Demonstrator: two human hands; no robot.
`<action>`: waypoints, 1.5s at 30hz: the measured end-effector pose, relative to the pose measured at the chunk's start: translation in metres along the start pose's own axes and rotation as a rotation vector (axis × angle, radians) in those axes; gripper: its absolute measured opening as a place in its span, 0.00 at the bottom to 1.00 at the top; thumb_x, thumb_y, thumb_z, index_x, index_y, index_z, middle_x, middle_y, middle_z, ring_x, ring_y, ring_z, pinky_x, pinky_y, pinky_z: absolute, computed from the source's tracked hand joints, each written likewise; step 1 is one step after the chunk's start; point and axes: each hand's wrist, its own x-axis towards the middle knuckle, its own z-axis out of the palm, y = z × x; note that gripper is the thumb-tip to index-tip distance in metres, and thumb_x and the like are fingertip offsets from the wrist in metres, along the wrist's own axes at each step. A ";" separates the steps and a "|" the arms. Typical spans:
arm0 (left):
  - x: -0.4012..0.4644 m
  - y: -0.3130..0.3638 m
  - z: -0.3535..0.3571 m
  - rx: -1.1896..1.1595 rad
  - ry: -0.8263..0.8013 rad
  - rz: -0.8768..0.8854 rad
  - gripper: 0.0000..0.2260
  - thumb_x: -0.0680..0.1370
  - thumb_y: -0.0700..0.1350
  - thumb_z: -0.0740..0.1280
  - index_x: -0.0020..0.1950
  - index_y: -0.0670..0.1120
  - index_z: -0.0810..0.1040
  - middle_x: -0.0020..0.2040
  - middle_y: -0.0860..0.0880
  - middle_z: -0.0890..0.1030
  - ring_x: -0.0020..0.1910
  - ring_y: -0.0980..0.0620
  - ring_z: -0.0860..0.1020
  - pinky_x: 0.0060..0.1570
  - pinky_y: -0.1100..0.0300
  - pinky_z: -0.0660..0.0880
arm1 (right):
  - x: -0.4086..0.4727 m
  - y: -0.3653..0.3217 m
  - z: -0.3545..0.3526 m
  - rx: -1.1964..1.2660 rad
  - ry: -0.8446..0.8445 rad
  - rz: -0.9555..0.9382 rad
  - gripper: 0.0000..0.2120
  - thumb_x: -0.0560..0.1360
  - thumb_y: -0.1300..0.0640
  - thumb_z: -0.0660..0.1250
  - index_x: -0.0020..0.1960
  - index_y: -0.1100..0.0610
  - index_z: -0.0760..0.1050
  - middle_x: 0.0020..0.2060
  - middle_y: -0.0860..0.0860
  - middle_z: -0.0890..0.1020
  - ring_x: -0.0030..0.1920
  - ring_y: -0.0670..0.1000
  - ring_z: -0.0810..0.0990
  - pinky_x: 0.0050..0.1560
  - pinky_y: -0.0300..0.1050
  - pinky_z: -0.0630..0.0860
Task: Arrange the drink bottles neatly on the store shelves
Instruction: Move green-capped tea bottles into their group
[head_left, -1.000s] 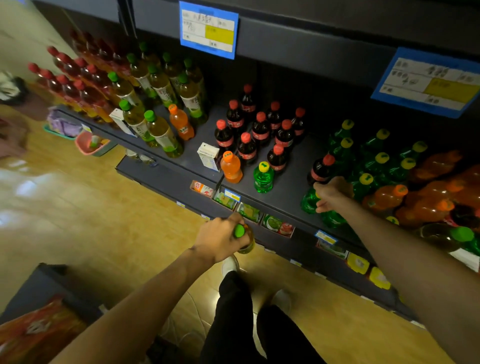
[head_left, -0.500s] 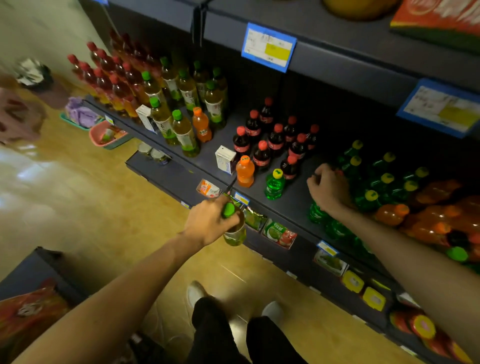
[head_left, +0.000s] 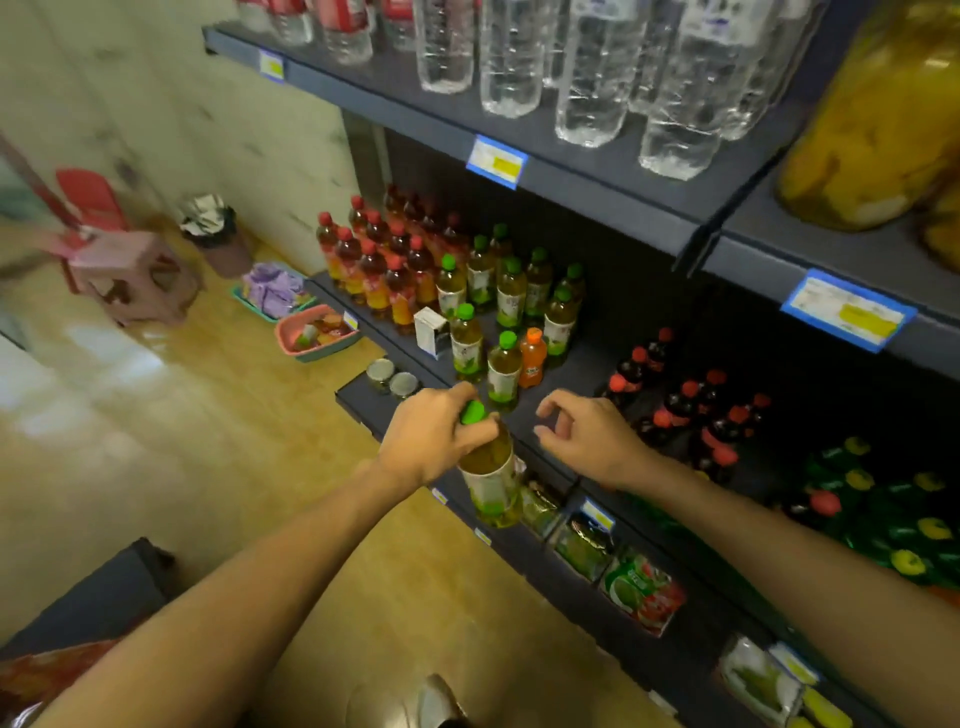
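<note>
A green-capped tea bottle (head_left: 491, 478) hangs upright in front of the middle shelf (head_left: 566, 374), just off its front edge and above the wooden floor (head_left: 156, 415). The left hand (head_left: 431, 441) grips it at the neck, fingers (head_left: 480, 431) curled round just under the cap. The right hand (head_left: 587, 436) hovers beside it over the shelf edge, fingers loosely curled and holding nothing (thumb and forefinger near each other but apart). Behind stand more green-capped tea bottles (head_left: 511, 296), one small orange bottle (head_left: 532, 358), red-capped tea bottles (head_left: 379, 260) to the left and dark cola bottles (head_left: 685, 405) to the right. Clear water bottles (head_left: 587, 67) fill the shelf above.
</note>
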 end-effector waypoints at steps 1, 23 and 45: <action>0.000 -0.014 -0.010 -0.003 0.030 -0.008 0.17 0.74 0.61 0.63 0.45 0.46 0.75 0.35 0.47 0.79 0.36 0.49 0.77 0.33 0.52 0.72 | 0.009 -0.007 0.006 0.003 -0.004 0.004 0.08 0.72 0.54 0.70 0.49 0.55 0.76 0.31 0.49 0.76 0.35 0.49 0.76 0.40 0.47 0.74; 0.120 -0.213 -0.098 -0.163 0.144 -0.193 0.13 0.73 0.55 0.68 0.32 0.53 0.70 0.25 0.54 0.70 0.26 0.60 0.71 0.26 0.63 0.60 | 0.246 -0.133 0.134 0.196 -0.057 -0.196 0.28 0.62 0.40 0.75 0.56 0.50 0.73 0.43 0.44 0.81 0.45 0.46 0.80 0.43 0.49 0.79; 0.315 -0.351 -0.106 -0.475 -0.240 0.085 0.14 0.82 0.52 0.54 0.40 0.50 0.72 0.32 0.48 0.76 0.29 0.54 0.75 0.28 0.60 0.70 | 0.356 -0.142 0.085 0.362 0.642 0.446 0.06 0.73 0.45 0.69 0.45 0.46 0.77 0.41 0.44 0.82 0.46 0.45 0.81 0.52 0.51 0.79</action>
